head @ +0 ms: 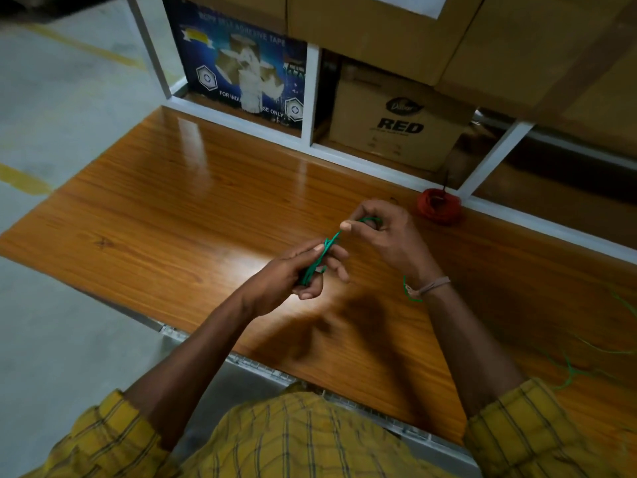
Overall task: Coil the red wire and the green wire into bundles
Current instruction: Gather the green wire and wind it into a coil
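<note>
Fingers of the left hand [303,267] are curled round a small bunch of green wire [319,260], with the thumb lying along the top of it and the fingertips folded underneath. Just beyond it, the right hand [386,232] pinches the same wire between thumb and forefinger, and a short green loop shows over its knuckles. A taut stretch of the wire runs between the two hands, which are held close together above the middle of the bench [172,201].

More of the green wire trails away loose: a curve of it shows beside the right wrist, and thin strands lie scattered over the bench toward its right edge and near right corner.

The red wire [439,205] is already wound into a round bundle. It lies flat on the bench at the far edge, to the right of the hands and well apart from them, just beside the white frame [310,94] of the shelving behind.

On the shelves stand a blue box [238,63] printed with adhesive tape rolls and a brown carton [396,122] marked RED, with larger plain cartons stacked above. A thin band [432,286] circles the right wrist, and both arms come out of rolled yellow checked sleeves [537,426].
</note>
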Available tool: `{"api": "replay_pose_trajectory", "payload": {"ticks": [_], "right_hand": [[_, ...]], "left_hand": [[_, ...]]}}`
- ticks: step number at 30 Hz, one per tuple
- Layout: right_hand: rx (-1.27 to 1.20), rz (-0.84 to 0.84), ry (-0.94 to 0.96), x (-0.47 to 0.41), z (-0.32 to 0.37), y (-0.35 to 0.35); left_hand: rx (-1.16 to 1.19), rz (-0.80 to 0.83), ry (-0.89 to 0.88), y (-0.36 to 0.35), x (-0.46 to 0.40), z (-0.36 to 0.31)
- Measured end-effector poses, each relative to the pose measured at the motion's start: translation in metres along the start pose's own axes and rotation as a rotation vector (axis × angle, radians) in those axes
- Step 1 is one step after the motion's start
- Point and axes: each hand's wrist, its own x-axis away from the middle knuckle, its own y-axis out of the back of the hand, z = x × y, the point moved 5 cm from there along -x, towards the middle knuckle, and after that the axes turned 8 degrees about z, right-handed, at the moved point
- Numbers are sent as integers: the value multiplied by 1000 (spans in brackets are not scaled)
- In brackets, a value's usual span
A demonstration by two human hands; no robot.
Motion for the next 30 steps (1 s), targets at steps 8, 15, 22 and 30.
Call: {"api": "replay_pose_trajectory", "payload": {"ticks": [8,15,22,30], "right_hand": [[-319,-107,-262,20,-51,-35],[-111,191,-244,35,-36,-80],[359,436,-37,45,13,-75],[353,535,-89,36,50,-30]], "left_hand": [[160,16,-122,-1,-2,-26],[365,-75,-204,15,-14,-42],[255,-284,-123,38,-22,-19],[-496,-245,39,34,-17,-8]]}}
